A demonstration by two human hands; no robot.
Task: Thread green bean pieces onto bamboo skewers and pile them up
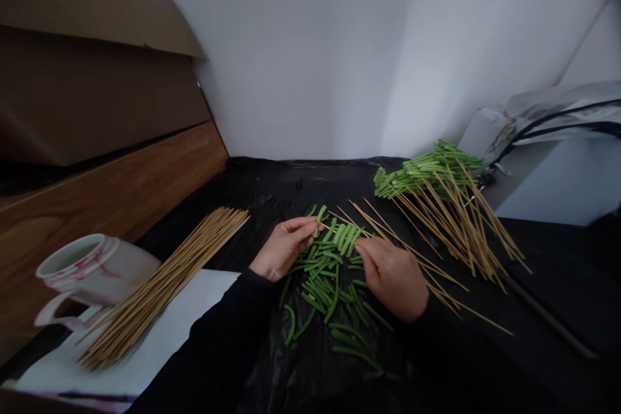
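My left hand (286,246) pinches a short piece of green bean (320,220) at the tip of a bamboo skewer. Several bean pieces (345,238) sit side by side across that skewer. Closed around the skewer just right of these pieces is my right hand (395,275); the part inside the fingers is hidden. Loose cut green beans (323,284) lie in a scattered heap below and between both hands. A few bare skewers (446,301) lie beside and behind my right hand.
Filled skewers (431,171) are stacked at the back right, their bare ends fanning forward. A bundle of bare skewers (169,284) leans by a white mug (92,272) on white paper (194,317). Black plastic sheeting (272,174) covers the surface. A cardboard box (97,90) stands at left.
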